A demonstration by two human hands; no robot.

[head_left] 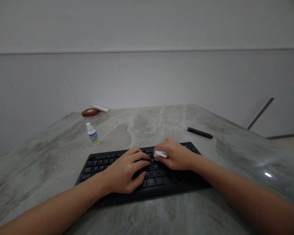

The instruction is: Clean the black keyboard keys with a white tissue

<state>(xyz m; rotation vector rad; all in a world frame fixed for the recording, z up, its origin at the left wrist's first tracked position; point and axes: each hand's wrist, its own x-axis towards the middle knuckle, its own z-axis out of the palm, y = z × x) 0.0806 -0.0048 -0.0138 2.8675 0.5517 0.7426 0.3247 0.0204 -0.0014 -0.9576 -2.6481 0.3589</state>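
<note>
A black keyboard (150, 192) lies on the table in front of me, slightly angled. Across its middle keys rests my left hand (127, 169), palm down, fingers stretched out and apart, holding nothing. My right hand (175, 155) is closed over the right half of the keyboard, and a folded white tissue or cloth (161, 154) sticks out between its thumb and fingers. The keys beneath both hands are partly hidden. Beyond the keyboard's left end stands a small white spray bottle (93, 134) with a blue and yellow label, upright.
The grey marbled table (142, 125) reaches back to a pale wall (147, 78). A black stick-like item (200, 133) lies at the right. At the far left edge sit a reddish-brown box (90, 112) and a thin white object (101, 108).
</note>
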